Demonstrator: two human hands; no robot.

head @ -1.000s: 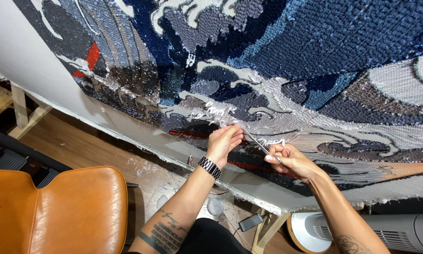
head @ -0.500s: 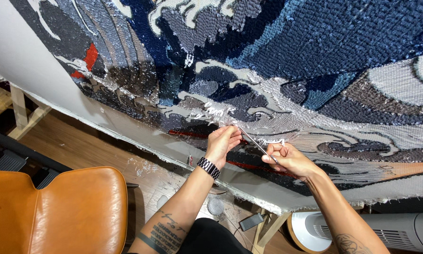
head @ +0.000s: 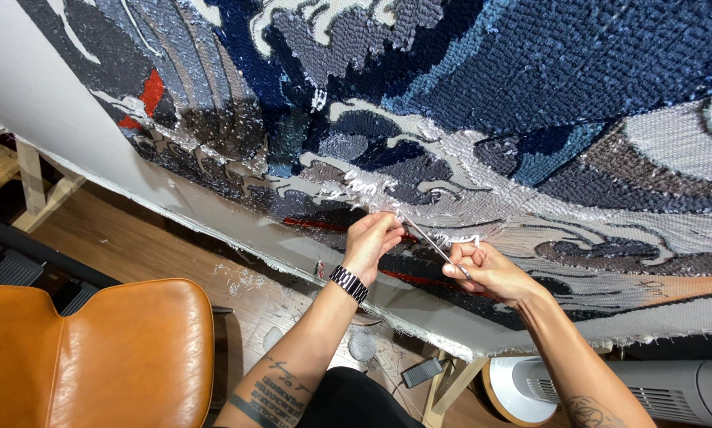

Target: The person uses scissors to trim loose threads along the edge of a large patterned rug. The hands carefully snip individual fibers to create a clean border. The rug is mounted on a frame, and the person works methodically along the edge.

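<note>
The right hand (head: pixel 490 269) pinches a thin metal tool (head: pixel 433 242) whose tip reaches the closed fingers of the left hand (head: pixel 372 238), both pressed against the blue-and-grey tufted tapestry (head: pixel 482 103) above an orange chair (head: pixel 94 357)

tapestry (head: pixel 467 95) — navy, blue, grey, white swirls, a red patch | chair (head: pixel 94 357) — orange | watch (head: pixel 349 284) — black
</note>
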